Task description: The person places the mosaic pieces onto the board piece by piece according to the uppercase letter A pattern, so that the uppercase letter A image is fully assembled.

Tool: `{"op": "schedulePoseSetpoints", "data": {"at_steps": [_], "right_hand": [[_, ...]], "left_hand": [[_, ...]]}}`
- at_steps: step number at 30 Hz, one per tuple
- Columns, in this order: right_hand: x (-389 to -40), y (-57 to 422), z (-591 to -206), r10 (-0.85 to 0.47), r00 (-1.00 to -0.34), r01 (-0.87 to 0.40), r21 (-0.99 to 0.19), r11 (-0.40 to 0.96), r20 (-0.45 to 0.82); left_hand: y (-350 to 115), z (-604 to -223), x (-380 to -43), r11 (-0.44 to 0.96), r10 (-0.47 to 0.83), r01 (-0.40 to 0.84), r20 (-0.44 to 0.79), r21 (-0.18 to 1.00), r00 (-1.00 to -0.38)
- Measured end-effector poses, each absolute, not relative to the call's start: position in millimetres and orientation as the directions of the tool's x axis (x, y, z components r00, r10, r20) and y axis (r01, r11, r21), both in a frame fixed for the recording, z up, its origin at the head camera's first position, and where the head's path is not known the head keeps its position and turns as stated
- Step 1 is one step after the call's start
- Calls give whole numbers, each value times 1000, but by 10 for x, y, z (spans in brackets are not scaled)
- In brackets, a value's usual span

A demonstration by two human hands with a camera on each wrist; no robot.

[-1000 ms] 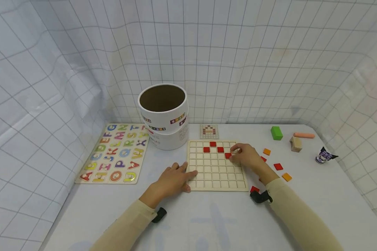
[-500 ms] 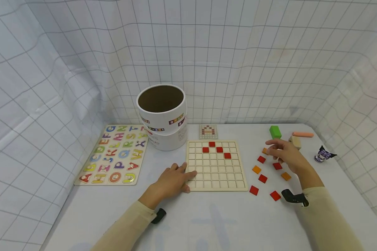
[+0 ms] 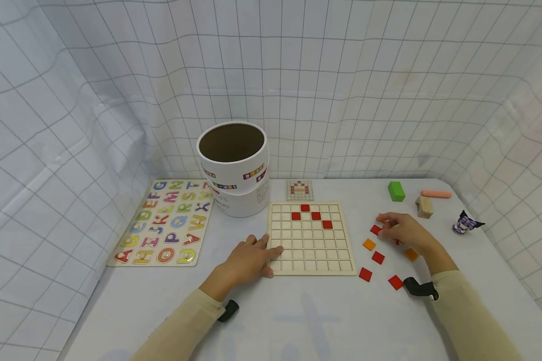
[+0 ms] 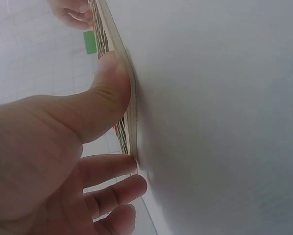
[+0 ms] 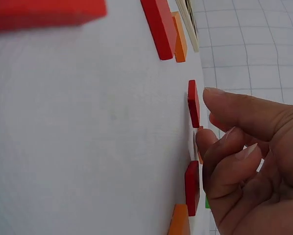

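A pale wooden grid board (image 3: 311, 245) carries several red square tiles (image 3: 315, 215) near its top. My left hand (image 3: 249, 259) rests at its left edge, the thumb lying on the board; in the left wrist view the thumb (image 4: 109, 81) touches the board's rim. Over the loose tiles on the right, my right hand (image 3: 405, 232) hovers with its fingers bent and parted, holding nothing visible. A red tile (image 5: 193, 104) lies right beside its thumb tip in the right wrist view. The hand partly covers an orange tile and a red one.
Loose red and orange tiles (image 3: 369, 244) lie right of the board. A small pattern card (image 3: 300, 190) lies behind it. A white bucket (image 3: 244, 200) and an alphabet board (image 3: 162, 225) are at left. Farther right are a green block (image 3: 396, 191), wooden block (image 3: 424, 207) and wrapped item (image 3: 465, 223).
My right hand has left the red tile on the board and moved right to the loose tiles, then slightly nearer and lower over them. My left hand has stayed at the board's edge.
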State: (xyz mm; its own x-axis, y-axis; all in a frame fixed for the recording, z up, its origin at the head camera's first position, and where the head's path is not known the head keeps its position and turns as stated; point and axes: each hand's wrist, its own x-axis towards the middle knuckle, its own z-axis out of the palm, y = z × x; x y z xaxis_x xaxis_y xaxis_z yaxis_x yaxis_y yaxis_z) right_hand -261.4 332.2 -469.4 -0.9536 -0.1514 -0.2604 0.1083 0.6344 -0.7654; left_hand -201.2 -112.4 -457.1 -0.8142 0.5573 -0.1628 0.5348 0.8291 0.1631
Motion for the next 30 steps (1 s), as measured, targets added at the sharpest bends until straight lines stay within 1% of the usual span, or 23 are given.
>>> {"op": "schedulePoseSetpoints", "data": {"at_steps": [4, 10, 16, 23, 26, 30], "right_hand": [[-2622, 3268, -4691, -160, -954, 72, -715, 696, -252], [-2643, 3245, -4722, -137, -952, 85, -666, 741, -273], [-2655, 3240, -4726, -142, -948, 73, -628, 774, -286], [-2665, 3230, -4729, -169, -959, -2, -588, 809, -229], [-2664, 3225, -4723, -163, -965, -10, -591, 807, -206], [-2654, 3231, -4706, -140, -968, 36, -671, 740, -206]], "left_hand": [[-1124, -4569, -2011, 832, 553, 531, -164, 163, -817], [-1127, -4588, -2020, 829, 557, 538, -158, 152, -815], [-1128, -4592, -2023, 829, 557, 536, -156, 158, -816], [-1126, -4593, -2027, 832, 554, 534, -160, 152, -817], [-1125, -4589, -2023, 833, 552, 531, -162, 159, -818], [-1117, -4572, -2016, 834, 550, 528, -167, 162, -818]]}}
